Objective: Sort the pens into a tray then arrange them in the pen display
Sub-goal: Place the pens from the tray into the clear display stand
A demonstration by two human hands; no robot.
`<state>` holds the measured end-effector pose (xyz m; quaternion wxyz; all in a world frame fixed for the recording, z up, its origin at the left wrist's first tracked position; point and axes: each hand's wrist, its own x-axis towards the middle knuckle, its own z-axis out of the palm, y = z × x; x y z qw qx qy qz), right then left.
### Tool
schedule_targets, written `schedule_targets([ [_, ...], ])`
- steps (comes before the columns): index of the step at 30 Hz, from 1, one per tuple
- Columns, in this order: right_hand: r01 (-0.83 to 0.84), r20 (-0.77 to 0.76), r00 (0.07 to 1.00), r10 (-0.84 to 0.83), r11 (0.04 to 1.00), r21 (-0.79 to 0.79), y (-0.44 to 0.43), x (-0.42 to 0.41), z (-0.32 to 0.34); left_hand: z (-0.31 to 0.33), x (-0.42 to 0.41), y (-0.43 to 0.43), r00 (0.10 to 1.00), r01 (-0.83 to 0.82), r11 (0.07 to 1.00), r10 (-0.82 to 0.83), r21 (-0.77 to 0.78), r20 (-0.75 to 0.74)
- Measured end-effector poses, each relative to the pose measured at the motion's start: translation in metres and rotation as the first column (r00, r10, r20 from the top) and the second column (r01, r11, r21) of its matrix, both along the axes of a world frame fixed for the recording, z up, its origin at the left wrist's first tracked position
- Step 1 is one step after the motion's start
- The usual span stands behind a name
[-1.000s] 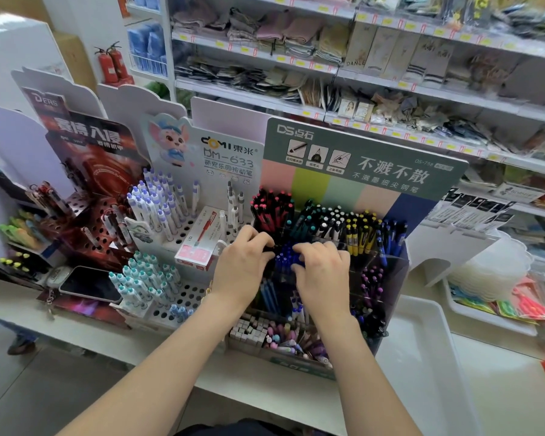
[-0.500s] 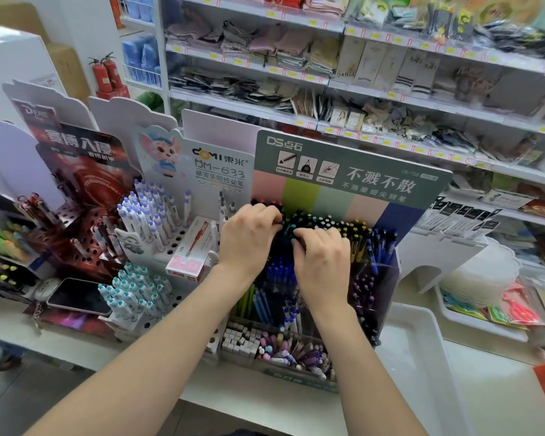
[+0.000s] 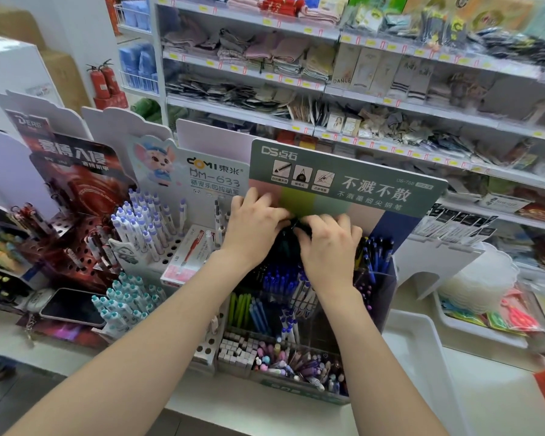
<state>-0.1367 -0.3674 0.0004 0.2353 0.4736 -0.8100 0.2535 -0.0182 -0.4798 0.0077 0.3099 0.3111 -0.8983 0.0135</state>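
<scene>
A tiered clear pen display with a green header card stands on the counter. My left hand and my right hand meet over its back row, fingers curled round a bunch of dark pens that they mostly hide. Blue pens fill the tier below, with green and blue pens and a front bin of pastel pens lower down. A white tray lies on the counter to the right of the display.
A white rack of blue-capped pens and a red rack stand to the left, with a phone lying in front. A pink pen box leans by my left wrist. Shop shelves rise behind.
Both hands moved up from the blue pens on the middle tier to the back row and closed together round the dark pens. The view tilted slightly.
</scene>
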Motion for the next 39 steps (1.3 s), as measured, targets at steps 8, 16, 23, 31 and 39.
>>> schedule_targets([
  [8,-0.300,0.110,0.952,0.286,0.943,0.144,0.002,0.002,0.009,-0.002,0.026,0.011,0.978,-0.093,0.993,0.104,0.068,-0.182],
  [16,-0.175,0.030,0.985,0.172,0.961,0.213,-0.015,0.002,0.010,-0.006,0.027,0.010,0.986,-0.142,0.984,0.131,0.109,0.103],
  [23,-0.142,-0.033,0.988,0.153,0.965,0.220,-0.011,-0.001,0.008,-0.003,0.012,0.011,0.987,-0.141,0.990,0.139,0.024,0.082],
  [31,-0.070,-0.079,0.994,0.077,0.994,0.089,-0.008,-0.006,0.009,-0.007,0.014,0.003,0.969,-0.246,0.969,0.246,-0.009,-0.007],
  [39,-0.098,0.015,0.995,0.098,0.995,0.027,-0.008,0.001,0.004,-0.002,0.014,0.010,0.966,-0.234,0.960,0.247,0.154,-0.072],
])
